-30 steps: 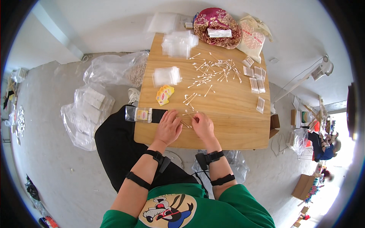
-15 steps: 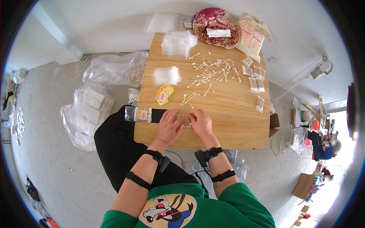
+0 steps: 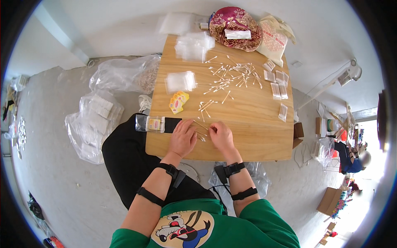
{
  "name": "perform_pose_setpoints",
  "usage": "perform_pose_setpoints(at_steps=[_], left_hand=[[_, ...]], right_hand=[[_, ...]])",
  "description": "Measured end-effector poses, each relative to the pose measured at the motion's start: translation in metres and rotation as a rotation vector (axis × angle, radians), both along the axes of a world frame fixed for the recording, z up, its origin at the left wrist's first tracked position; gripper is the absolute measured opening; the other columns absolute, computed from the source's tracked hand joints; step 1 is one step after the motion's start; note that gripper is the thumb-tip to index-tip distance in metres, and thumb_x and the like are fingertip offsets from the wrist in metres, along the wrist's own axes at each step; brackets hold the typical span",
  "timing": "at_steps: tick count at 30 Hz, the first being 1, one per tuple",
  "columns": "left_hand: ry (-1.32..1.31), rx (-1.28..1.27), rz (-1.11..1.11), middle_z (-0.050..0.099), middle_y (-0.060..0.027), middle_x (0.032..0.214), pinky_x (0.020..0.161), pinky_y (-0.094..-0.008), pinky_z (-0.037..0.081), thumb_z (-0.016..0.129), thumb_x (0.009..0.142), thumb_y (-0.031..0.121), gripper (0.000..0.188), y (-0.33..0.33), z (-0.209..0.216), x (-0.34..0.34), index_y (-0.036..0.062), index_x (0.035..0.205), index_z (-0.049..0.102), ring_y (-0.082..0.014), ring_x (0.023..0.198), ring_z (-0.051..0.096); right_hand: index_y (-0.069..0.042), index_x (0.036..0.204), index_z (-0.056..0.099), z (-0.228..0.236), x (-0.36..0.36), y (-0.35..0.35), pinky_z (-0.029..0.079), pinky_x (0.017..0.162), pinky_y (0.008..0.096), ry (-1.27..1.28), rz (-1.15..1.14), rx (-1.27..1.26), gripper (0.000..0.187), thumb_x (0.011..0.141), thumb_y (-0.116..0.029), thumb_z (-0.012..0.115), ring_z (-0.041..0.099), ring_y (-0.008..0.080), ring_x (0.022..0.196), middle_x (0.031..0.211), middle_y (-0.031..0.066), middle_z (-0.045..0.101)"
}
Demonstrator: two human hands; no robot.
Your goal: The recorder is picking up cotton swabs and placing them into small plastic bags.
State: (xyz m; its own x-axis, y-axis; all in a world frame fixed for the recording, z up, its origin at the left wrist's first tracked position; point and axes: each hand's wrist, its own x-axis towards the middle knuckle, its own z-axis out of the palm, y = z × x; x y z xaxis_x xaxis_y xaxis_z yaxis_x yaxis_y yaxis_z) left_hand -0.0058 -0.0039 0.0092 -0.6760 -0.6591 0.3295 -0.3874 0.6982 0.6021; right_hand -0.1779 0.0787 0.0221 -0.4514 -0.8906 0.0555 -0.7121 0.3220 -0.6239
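Near the front edge of the wooden table (image 3: pixel 256 140), my left hand (image 3: pixel 182 138) rests with curled fingers on a few cotton swabs (image 3: pixel 201 137), whose ends stick out toward the right. My right hand (image 3: pixel 221 135) is closed in a pinch at the end of a single cotton swab (image 3: pixel 200 124), which slants up and left toward my left fingertips. Left of my left hand lies a clear packet of swabs (image 3: pixel 155 124) with a printed label, beside a flat black piece (image 3: pixel 171 125). Yellow printed cards (image 3: pixel 179 102) lie just beyond.
Loose swabs (image 3: pixel 244 74) are scattered mid-table. Clear plastic sleeves (image 3: pixel 180 82) are stacked at the left, small clear boxes (image 3: pixel 279 91) at the right. A patterned maroon cloth bundle (image 3: pixel 235 25) and a cream bag (image 3: pixel 273 39) sit at the back. Plastic bags (image 3: pixel 95 124) lie on the floor.
My right hand has shifted slightly right, away from my left hand. A swab now shows slanting between them. My left hand has barely moved.
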Motion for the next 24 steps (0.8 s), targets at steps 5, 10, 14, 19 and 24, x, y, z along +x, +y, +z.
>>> perform_pose_setpoints(at_steps=[5, 10, 14, 19, 24], left_hand=[[0.051, 0.001, 0.020, 0.057, -0.0132, 0.121, 0.108, -0.0441, 0.039, 0.062, 0.083, 0.010, 0.019, -0.001, -0.004, 0.001, 0.0037, 0.101, 0.063, -0.0302, 0.117, 0.054], [0.047, 0.012, 0.006, 0.057, -0.0135, 0.121, 0.108, -0.0448, 0.039, 0.062, 0.080, 0.008, 0.022, -0.002, -0.008, 0.003, 0.0041, 0.102, 0.062, -0.0314, 0.118, 0.053], [0.039, 0.019, -0.007, 0.056, -0.0136, 0.121, 0.108, -0.0451, 0.039, 0.062, 0.077, 0.006, 0.025, -0.002, -0.010, 0.003, 0.0041, 0.102, 0.062, -0.0325, 0.118, 0.052], [0.047, 0.018, -0.003, 0.057, -0.0138, 0.117, 0.107, -0.0452, 0.040, 0.062, 0.076, 0.005, 0.023, -0.003, -0.012, 0.003, 0.0038, 0.100, 0.061, -0.0324, 0.116, 0.053], [0.054, -0.001, -0.005, 0.058, -0.0140, 0.115, 0.106, -0.0452, 0.041, 0.062, 0.077, 0.004, 0.020, -0.002, -0.013, 0.002, 0.0034, 0.097, 0.061, -0.0324, 0.114, 0.054]], right_hand=[[-0.008, 0.082, 0.062, 0.004, 0.005, -0.004, 0.050, 0.068, 0.0451, -0.003, -0.031, -0.017, 0.006, 0.081, -0.012, 0.066, 0.062, 0.0339, 0.078, 0.085, 0.0120, 0.062], [-0.008, 0.081, 0.061, 0.005, 0.021, 0.000, 0.051, 0.068, 0.0450, 0.056, 0.163, -0.012, 0.007, 0.080, -0.012, 0.066, 0.062, 0.0345, 0.080, 0.087, 0.0111, 0.062], [-0.008, 0.080, 0.061, 0.001, 0.023, 0.001, 0.051, 0.069, 0.0447, 0.088, 0.152, -0.025, 0.006, 0.079, -0.012, 0.065, 0.062, 0.0344, 0.082, 0.087, 0.0112, 0.062], [-0.007, 0.080, 0.062, 0.000, 0.024, 0.000, 0.051, 0.070, 0.0448, 0.088, 0.113, -0.018, 0.005, 0.080, -0.012, 0.064, 0.062, 0.0343, 0.082, 0.084, 0.0125, 0.062], [-0.007, 0.080, 0.063, -0.004, 0.025, 0.002, 0.050, 0.068, 0.0430, 0.109, 0.074, -0.064, 0.004, 0.078, -0.009, 0.066, 0.061, 0.0334, 0.078, 0.082, 0.0113, 0.062]])
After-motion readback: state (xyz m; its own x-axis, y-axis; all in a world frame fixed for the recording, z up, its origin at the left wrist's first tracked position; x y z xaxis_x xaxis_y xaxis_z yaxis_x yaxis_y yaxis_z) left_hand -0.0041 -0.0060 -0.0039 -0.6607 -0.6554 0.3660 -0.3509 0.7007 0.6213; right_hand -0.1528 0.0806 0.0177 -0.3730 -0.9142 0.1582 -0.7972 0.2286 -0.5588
